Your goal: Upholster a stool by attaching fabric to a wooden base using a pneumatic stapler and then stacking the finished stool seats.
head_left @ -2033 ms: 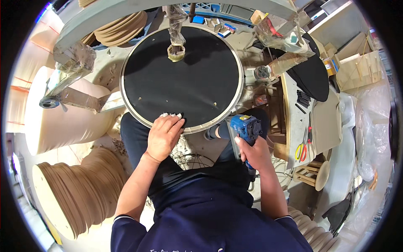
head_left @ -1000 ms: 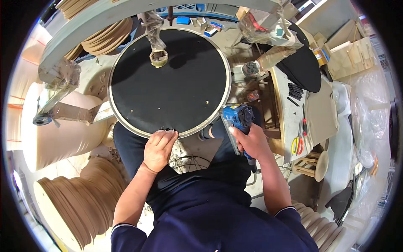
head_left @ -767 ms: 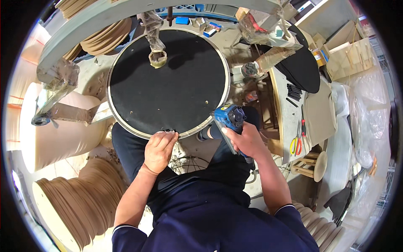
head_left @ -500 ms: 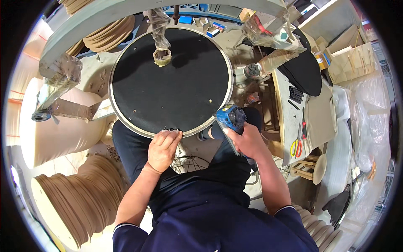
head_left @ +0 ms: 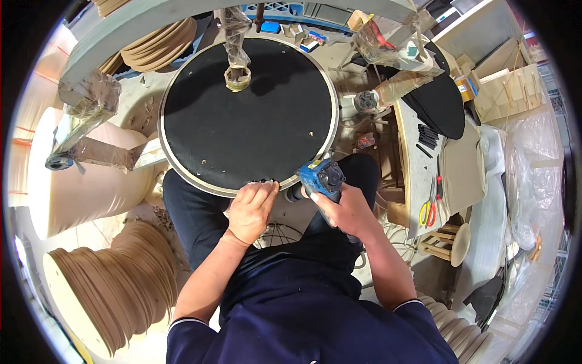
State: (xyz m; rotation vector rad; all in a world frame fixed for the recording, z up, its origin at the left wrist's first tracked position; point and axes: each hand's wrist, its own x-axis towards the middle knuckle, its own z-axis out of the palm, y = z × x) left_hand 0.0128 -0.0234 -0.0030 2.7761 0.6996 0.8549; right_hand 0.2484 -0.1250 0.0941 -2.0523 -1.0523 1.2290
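Blue tool in right grip — beside disc rim.

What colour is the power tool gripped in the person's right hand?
Blue with black parts: the power tool in the right hand, seen in the head view.

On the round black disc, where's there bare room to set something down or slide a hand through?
The round black disc is mostly bare across its middle, between the wrapped post with the tape ring at the far edge and the left hand at the near rim. It is crowded at the near rim, where the right hand holds the blue power tool.
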